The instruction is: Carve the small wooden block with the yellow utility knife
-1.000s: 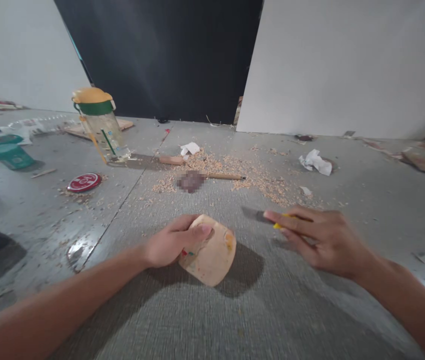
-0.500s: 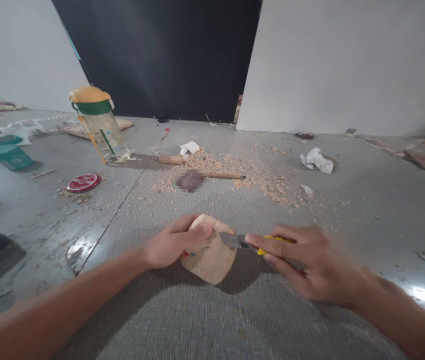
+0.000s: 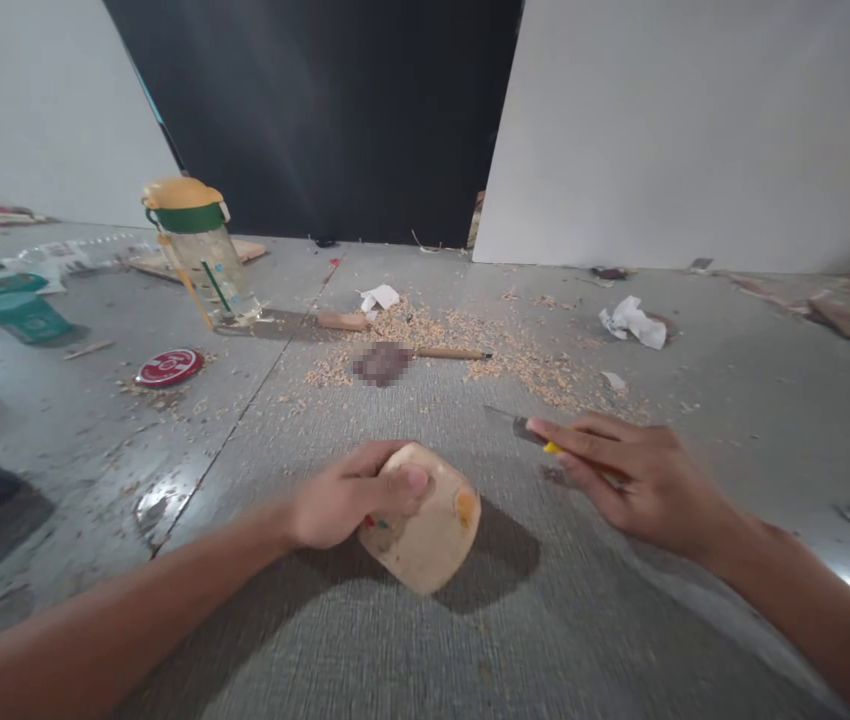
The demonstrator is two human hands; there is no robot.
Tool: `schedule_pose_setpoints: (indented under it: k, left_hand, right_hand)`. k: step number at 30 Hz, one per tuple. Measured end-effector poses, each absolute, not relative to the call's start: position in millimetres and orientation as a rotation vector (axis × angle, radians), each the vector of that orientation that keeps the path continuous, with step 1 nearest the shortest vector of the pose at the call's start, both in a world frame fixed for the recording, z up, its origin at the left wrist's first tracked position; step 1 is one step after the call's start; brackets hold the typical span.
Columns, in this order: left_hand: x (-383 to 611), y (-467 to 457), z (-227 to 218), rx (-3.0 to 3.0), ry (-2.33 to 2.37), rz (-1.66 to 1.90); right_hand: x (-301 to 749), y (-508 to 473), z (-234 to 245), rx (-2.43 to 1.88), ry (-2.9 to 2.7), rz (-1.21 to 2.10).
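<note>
My left hand (image 3: pixel 346 497) is closed round a pale rounded wooden block (image 3: pixel 425 520) that rests tilted on the grey floor (image 3: pixel 470 640). The block has small coloured marks on its face. My right hand (image 3: pixel 639 480) grips a yellow-handled utility knife (image 3: pixel 537 437), its blade pointing up and left, held a little to the right of the block and clear of it. Wood shavings (image 3: pixel 485 350) lie scattered beyond both hands.
A clear bottle with a yellow and green lid (image 3: pixel 200 250) stands at the back left. A red round lid (image 3: pixel 168 367), a green tub (image 3: pixel 24 315), a wooden-handled tool (image 3: pixel 451 352) and crumpled paper (image 3: pixel 631 322) lie around. White boards lean at the back.
Half a second ago the knife blade was against the block's top edge. My right hand has since swung up and right, away from the block. The block has tipped slightly.
</note>
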State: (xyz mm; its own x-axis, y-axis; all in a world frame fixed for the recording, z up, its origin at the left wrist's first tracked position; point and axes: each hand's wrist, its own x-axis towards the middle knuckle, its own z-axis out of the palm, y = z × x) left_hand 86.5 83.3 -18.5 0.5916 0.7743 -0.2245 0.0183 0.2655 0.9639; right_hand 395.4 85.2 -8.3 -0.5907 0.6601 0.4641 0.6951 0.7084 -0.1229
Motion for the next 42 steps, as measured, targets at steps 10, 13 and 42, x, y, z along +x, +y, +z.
schedule_pose_setpoints:
  k: [10, 13, 42]
  left_hand:
    - [99, 96, -26, 0.643, 0.795, 0.863]
    - [99, 95, -26, 0.670, 0.756, 0.867]
    - [91, 101, -30, 0.663, 0.727, 0.817]
  right_hand:
    - [368, 65, -9, -0.944, -2.519, 0.118]
    - [360, 59, -9, -0.933, -2.587, 0.101]
    - [347, 53, -37, -0.908, -2.519, -0.073]
